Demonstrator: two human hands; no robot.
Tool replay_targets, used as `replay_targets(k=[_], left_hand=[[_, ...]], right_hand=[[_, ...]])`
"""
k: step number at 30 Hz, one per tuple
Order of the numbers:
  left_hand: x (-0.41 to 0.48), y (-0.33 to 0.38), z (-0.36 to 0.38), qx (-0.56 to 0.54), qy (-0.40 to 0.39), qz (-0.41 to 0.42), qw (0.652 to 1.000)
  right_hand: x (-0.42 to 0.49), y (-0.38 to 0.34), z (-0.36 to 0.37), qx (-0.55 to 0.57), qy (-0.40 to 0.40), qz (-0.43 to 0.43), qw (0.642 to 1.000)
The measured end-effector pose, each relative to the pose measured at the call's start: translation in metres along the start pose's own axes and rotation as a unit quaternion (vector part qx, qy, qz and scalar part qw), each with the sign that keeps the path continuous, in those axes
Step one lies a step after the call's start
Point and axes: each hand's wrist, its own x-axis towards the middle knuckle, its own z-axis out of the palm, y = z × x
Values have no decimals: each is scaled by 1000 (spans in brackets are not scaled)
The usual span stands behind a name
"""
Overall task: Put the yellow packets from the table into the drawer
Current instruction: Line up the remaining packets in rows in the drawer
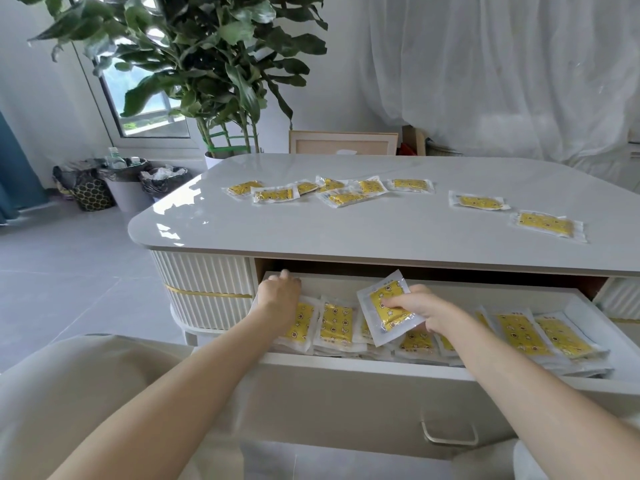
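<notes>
In the open drawer (585, 317) below the desk (311, 233) a good many yellow packets already lie, overlapping in a loose row from the left end to the right, so I judge the job well under way but not finished. On the desk top more packets wait: a cluster (311, 192) of about seven toward the far left, some overlapping, and two lying apart on the right, one (479, 201) farther back and one (547, 225) nearer the front edge.

The right hand (420, 306) is closed on one yellow packet (389, 306), thumb on its printed face and the other digits behind, holding it tilted above the packets in the middle of the drawer; it is not yet laid down. The left hand (278, 289) reaches into the drawer's left end, curled with knuckles up, resting at the back wall and over the leftmost packets. Whether it grips anything I cannot tell, since its fingers are turned away from me.
</notes>
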Motion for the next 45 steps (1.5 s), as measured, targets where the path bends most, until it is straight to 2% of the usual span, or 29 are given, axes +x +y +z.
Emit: replay_targets(k=[3, 5, 7, 11, 18, 21, 26, 33, 39, 43, 45], left_hand=[[1, 4, -1, -46, -106, 95, 989], [0, 7, 3, -100, -193, 116, 969], [-2, 6, 5, -89, -216, 133, 963], [-4, 3, 7, -55, -159, 149, 974], [-4, 5, 3, -73, -180, 124, 973], [-7, 17, -10, -63, -118, 125, 983], [-13, 43, -41, -104, -10, 162, 981], [-16, 82, -70, -179, 34, 225, 957], [-4, 94, -70, -207, 36, 230, 950], [4, 97, -65, -218, 19, 233, 948], [5, 100, -61, -214, -2, 238, 947]], right_hand=[[0, 1, -1, 4, 3, 1, 1000], [2, 1, 0, 5, 6, 3, 1000], [4, 2, 1, 2, 7, 3, 1000], [9, 3, 3, -2, 6, -2, 1000], [6, 4, -1, -18, -3, 3, 1000], [3, 6, -12, -31, 10, 6, 999], [-1, 13, -48, -52, 52, 36, 997], [11, 42, -110, -100, 156, 77, 980], [2, 47, -128, -178, 237, 103, 950], [3, 52, -131, -278, 286, 112, 910], [4, 52, -127, -331, 286, 100, 894]])
